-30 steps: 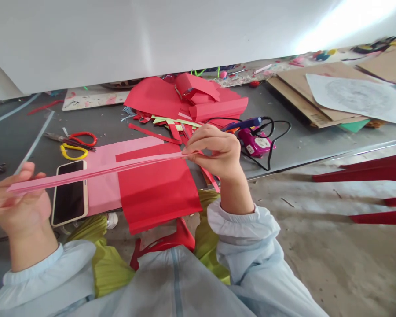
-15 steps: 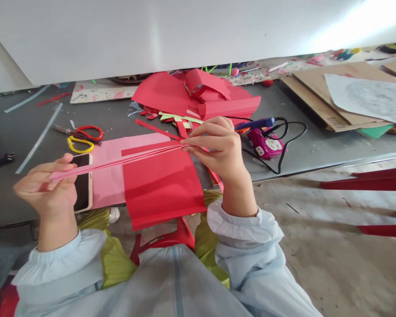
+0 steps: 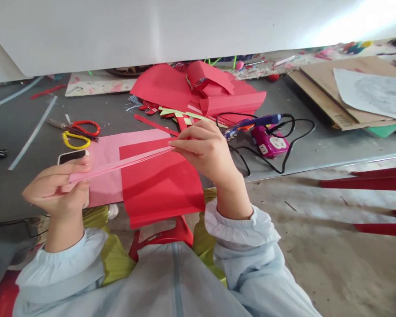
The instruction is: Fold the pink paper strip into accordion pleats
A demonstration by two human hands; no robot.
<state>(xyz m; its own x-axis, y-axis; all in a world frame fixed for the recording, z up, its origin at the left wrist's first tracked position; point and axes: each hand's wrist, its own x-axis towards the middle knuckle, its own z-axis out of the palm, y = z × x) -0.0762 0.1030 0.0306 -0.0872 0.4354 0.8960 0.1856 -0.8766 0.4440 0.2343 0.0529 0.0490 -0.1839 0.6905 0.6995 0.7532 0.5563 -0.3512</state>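
Observation:
A bundle of pink paper strips [image 3: 128, 162] stretches between both hands above the table. My left hand [image 3: 61, 187] pinches its left end, and my right hand [image 3: 204, 152] pinches the other end between thumb and fingers. Beneath lies a red paper sheet [image 3: 161, 189], its near edge curling over the table's edge. A pink paper sheet [image 3: 104, 189] shows at the left of the red one. Behind my left hand is a phone [image 3: 73, 156], partly covered by the fingers. Scissors [image 3: 82, 133] with one red and one yellow handle rest beyond the phone.
Red paper pieces [image 3: 166, 86] and cut strips pile up at the back. Right of my right hand lie a blue glue gun [image 3: 260, 120], its black cord and a magenta box [image 3: 270, 143]. Cardboard sheets [image 3: 326, 101] occupy the right; a white panel [image 3: 185, 31] borders the back.
My left hand has moved to the right, over the phone, and the right hand slightly left. The hands are closer together, with the pink strips still held between them.

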